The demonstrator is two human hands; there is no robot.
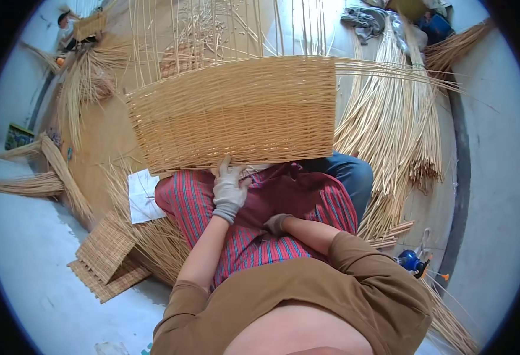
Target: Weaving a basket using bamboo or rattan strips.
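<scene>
A wide woven wicker panel [242, 112] stands tilted across my knees, with long unwoven stakes rising from its far edge. My left hand [230, 190], in a pale work glove, holds the panel's near edge, with a finger reaching up onto the weave. Low in my lap, my right hand [276, 225] wears a darker glove and is closed among the folds of a striped red and blue cloth [254, 248]. Its fingertips are hidden, and what they hold cannot be made out. Loose wicker strands [390, 66] stick out from the panel's right edge.
Large bundles of peeled canes [390, 124] lie at the right. Small woven pieces [106, 248], a white sheet [143, 195] and more canes [159, 242] are at my left. A blue object [410, 260] sits at the lower right. Another person [67, 26] works far left.
</scene>
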